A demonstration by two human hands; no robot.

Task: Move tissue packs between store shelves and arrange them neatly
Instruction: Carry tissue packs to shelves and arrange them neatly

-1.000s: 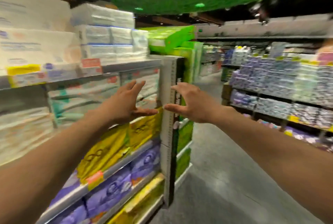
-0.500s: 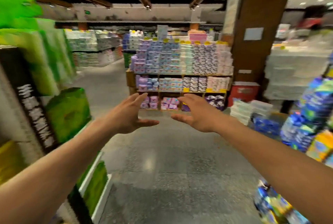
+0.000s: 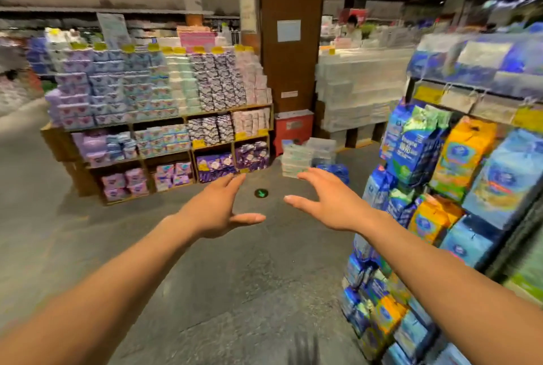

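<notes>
Lying on the floor [image 3: 205,276] just right of frame centre, the nearest tissue packs [image 3: 296,159] made two low piles side by side, wrapped in clear film, layers too blurred to count. One dark blue pack [image 3: 338,172] sat touching their right side. Likely the pickup point, a judgement only.

Left hand [image 3: 217,212] and right hand [image 3: 326,203]: two, both empty, fingers straight and spread wide, palms turned toward each other, held out over bare floor, apart from the piles. Right fingertips overlapped the piles in the picture only; no contact.

Step in hand, as judged: the approach to the piles. To do it well: get near before bending, set palms on the two short ends of the top pack, squeeze evenly so the film would not slip, lift level. Keep the right arm off the rack [image 3: 427,95] at frame right.

Outward: one green floor marker [image 3: 261,193] between the hands. One red bin [image 3: 293,126] behind the piles, at the foot of one brown pillar [image 3: 289,71] bearing one pale notice [image 3: 288,30]. One wooden shelf unit [image 3: 205,113] at centre left, three open tiers under a heaped top, purple and pink packs beyond counting. One wall of white packs [image 3: 355,91] right of the pillar. One rack at right, hung with blue bags [image 3: 417,153] and orange bags [image 3: 467,153].
</notes>
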